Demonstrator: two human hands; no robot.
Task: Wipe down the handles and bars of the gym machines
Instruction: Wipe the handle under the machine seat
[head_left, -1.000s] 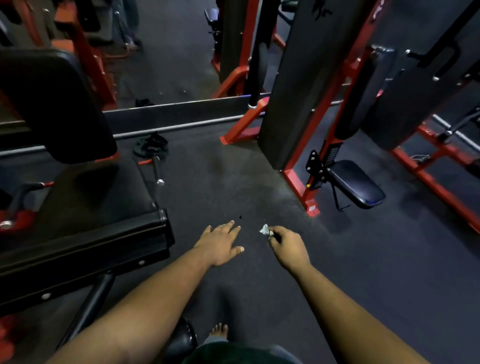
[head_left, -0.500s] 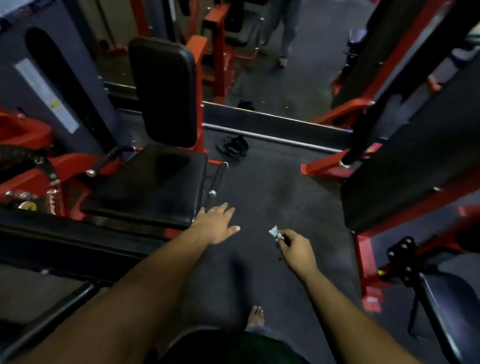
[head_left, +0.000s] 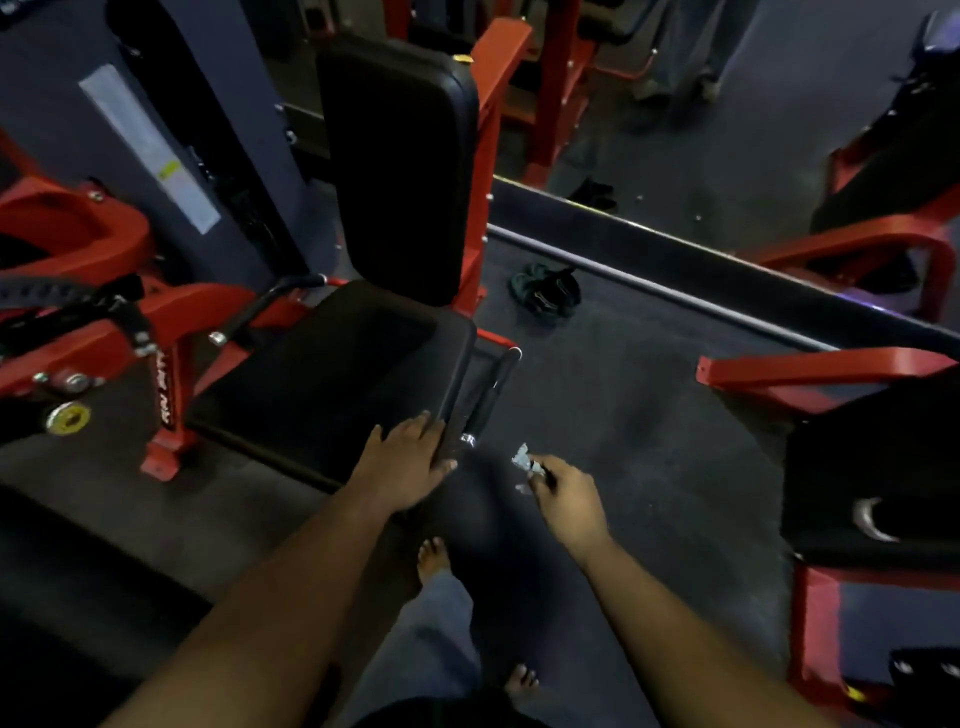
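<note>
Both your hands have advanced: your left hand now rests flat-fingered on the black padded seat's corner, while your right hand pinches the small crumpled white wipe, just right of the black-gripped side handle.

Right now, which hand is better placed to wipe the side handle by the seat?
Right hand: it pinches the wipe close to the handle. The left hand rests flat on the seat edge.

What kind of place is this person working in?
Most likely a gym. There is a red-framed machine with a black padded seat and upright backrest, a black-gripped handle beside the seat, and more red machine frames standing on dark flooring.
</note>
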